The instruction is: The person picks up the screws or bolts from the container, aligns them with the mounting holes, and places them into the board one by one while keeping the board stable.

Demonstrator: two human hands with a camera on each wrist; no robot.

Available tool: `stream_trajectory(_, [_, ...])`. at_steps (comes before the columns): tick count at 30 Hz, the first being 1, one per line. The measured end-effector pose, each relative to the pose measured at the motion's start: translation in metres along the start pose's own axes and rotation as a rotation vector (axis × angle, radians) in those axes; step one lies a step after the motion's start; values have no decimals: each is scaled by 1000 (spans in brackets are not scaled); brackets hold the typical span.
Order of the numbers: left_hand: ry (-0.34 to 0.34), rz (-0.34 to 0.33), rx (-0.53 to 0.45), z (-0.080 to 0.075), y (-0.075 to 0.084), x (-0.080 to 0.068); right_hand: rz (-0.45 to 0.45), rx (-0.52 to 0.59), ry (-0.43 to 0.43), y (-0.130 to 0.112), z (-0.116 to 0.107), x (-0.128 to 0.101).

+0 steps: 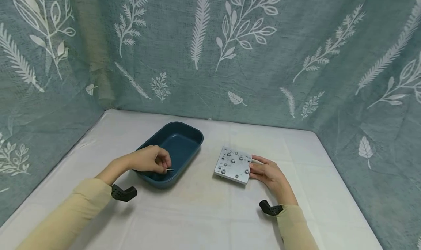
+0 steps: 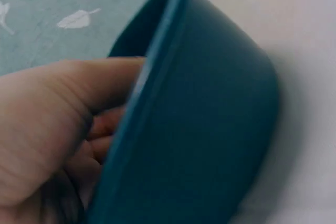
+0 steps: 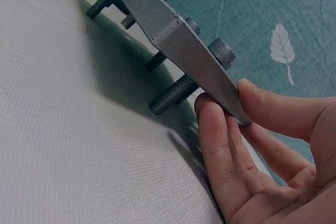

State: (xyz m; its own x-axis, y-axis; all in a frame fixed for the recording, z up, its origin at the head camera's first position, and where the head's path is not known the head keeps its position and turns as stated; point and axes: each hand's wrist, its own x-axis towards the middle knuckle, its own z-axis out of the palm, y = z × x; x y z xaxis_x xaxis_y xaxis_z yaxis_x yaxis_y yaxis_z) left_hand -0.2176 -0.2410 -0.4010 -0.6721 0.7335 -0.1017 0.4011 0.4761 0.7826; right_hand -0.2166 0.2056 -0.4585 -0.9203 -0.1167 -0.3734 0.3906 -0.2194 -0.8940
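Head view: near the middle of the frame, a dark blue tray [image 1: 184, 140] on a white table [image 1: 204, 213]. Left hand [image 1: 149, 160] over the near left rim of the tray, fingers curled, pinching a thin metal pin [image 1: 169, 169] at the fingertips. Just right of the middle, a square grey metal plate [image 1: 234, 164] with bolts in it, apart from the tray. Right hand [image 1: 268, 173] at the plate's right edge, fingers fairly straight, thumb on top, gripping that edge. Green leaf-print cloth [image 1: 210, 41] across the whole upper half. Small black wrist mounts low beside each sleeve.

Left wrist view: blurry. Blue tray [image 2: 210, 114] filling the middle and right, seen from its outer side. Left hand [image 2: 52, 129] at the lower left, fingers curled over the rim into the tray; pin not to be made out here.

Right wrist view: metal plate [image 3: 173, 40] seen edge-on, slanting from the top middle down to the right, lifted off the table on that side. Bolts [image 3: 170, 97] sticking out under it. Right hand [image 3: 262, 145] at the lower right, thumb on top, fingers under, pinching the plate's corner
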Motion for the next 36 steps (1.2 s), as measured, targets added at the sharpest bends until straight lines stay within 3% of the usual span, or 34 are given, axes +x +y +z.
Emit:
stream_trajectory(8, [240, 30, -164, -2, 4, 4, 1, -22, -24, 1, -3, -3])
stream_trajectory(13, [326, 114, -208, 3, 13, 13, -3, -21, -28, 1, -2, -2])
stream_trajectory(18, [345, 141, -255, 9, 26, 29, -8, -14, -31, -2, -1, 1])
stream_trajectory(27, [385, 180, -261, 26, 46, 71, -1, -17, -23, -5, -1, 1])
stream_trajectory(36, [347, 196, -209, 36, 60, 104, 5, 6, -4, -1, -3, 1])
